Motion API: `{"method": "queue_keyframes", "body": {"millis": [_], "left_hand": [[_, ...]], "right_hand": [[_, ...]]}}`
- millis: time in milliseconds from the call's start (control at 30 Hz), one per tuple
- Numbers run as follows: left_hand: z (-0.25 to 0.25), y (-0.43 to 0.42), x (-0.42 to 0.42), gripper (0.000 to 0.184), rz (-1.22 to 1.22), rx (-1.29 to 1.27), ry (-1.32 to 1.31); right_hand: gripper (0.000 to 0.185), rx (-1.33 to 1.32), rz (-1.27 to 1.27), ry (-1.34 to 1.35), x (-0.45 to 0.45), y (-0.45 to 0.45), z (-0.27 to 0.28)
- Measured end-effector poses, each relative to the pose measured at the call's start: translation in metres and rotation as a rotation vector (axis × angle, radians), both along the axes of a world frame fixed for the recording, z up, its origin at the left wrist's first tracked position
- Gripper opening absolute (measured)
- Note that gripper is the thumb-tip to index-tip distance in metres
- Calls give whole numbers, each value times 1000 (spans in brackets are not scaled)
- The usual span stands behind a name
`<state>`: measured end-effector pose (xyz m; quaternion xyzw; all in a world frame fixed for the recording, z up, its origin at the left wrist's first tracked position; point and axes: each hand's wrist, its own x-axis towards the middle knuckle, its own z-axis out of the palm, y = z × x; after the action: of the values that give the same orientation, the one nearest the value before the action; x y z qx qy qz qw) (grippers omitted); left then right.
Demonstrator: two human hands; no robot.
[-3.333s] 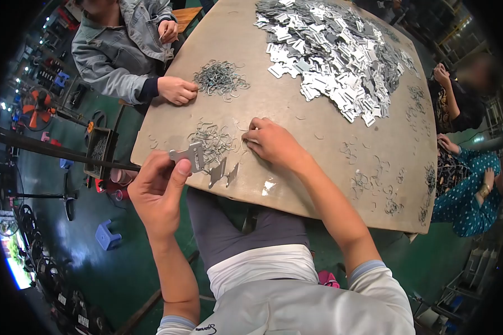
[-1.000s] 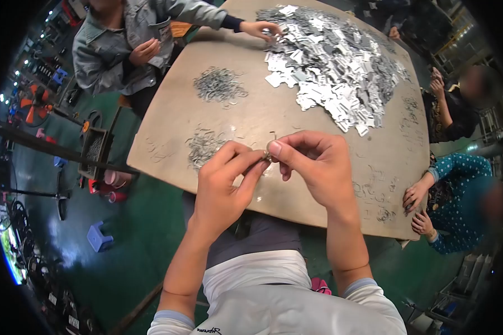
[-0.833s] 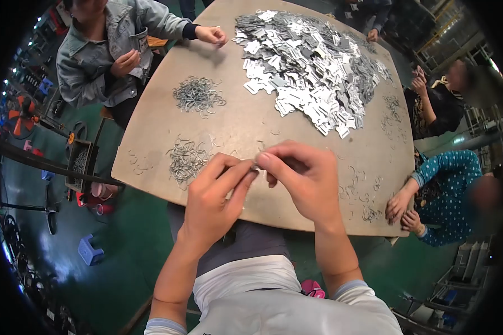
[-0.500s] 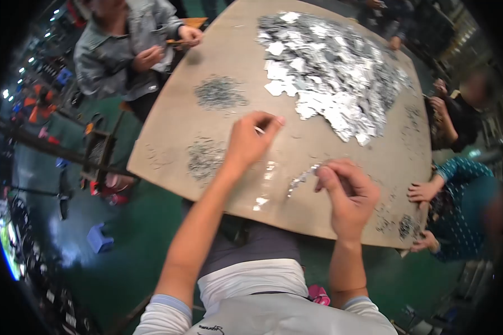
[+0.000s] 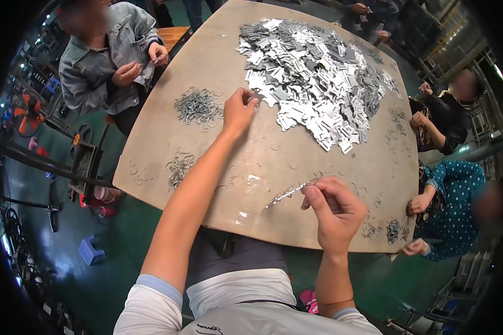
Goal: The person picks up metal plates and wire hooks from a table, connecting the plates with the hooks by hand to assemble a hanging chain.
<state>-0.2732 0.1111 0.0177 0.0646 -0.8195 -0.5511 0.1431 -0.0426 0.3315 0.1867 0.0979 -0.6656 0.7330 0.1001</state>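
Note:
My left hand (image 5: 241, 113) reaches to the near-left edge of a heap of small flat metal plates (image 5: 318, 78). Its thumb and fingertips are closed at a dark grey metal plate (image 5: 257, 96), partly hidden by the fingers. My right hand (image 5: 338, 209) is lower, over the near side of the table, pinching one end of a thin, curved strip of shiny metal pieces (image 5: 288, 195). The strip's free end points left and down; how its pieces are joined is too small to tell. Loose bent wire hooks (image 5: 198, 106) lie piled left of my left hand.
A second pile of wire hooks (image 5: 180, 166) lies beside my left forearm on the brown table (image 5: 145, 134). Clear tape (image 5: 243, 216) shines near the front edge. A person in a denim jacket (image 5: 109, 61) is at the left; others, one in a dotted sleeve (image 5: 458, 173), are at the right.
My left hand has moved up and left to the edge of the plate heap. My right hand still pinches the strip, slightly lower in view. The camera view has shifted.

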Motion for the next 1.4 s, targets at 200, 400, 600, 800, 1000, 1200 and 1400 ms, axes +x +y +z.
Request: {"method": "queue_keyframes", "body": {"millis": [200, 400, 600, 800, 1000, 1200, 1400], "left_hand": [[50, -21, 122, 33, -117, 927, -155], [92, -27, 194, 45, -146, 1312, -284], [78, -35, 207, 30, -145, 1316, -274], [109, -25, 218, 21, -89, 1132, -117], [140, -24, 232, 20, -46, 986, -18], [154, -20, 242, 22, -36, 832, 90], [171, -16, 246, 21, -60, 728, 153]], "right_hand": [[9, -45, 79, -7, -3, -14, -9], [9, -39, 126, -19, -5, -32, -7], [9, -36, 170, -22, -1, -44, -2], [9, -21, 215, -30, 3, -49, -1], [10, 32, 218, -66, 5, -53, 1], [10, 83, 223, -57, 3, -60, -2], [9, 143, 252, -48, 2, -62, 0]]}}
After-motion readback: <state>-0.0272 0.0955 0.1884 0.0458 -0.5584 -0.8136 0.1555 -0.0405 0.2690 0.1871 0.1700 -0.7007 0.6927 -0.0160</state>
